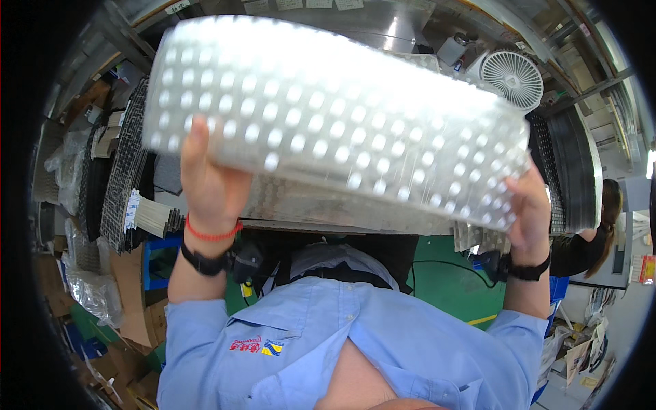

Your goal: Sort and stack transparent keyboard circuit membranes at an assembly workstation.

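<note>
A long, shiny plastic tray [328, 113] with rows of small rounded pockets is held up in front of me, tilted down toward the right. My left hand [213, 181] grips its lower left edge, with the thumb on the near face. At the tray's right end, my right hand [531, 205] is closed on the edge. Fingers behind the tray are hidden. Beneath it, similar dimpled sheets [307, 205] lie on the workbench, mostly covered by the raised tray. The tray is slightly blurred.
A white fan [512, 80] stands at the back right. Stacks of dark trays [123, 191] rise at the left and dark-edged sheets [577, 164] at the right. Plastic wrap [96, 290] and cardboard [133, 294] sit lower left. Another person [591, 242] is at the far right.
</note>
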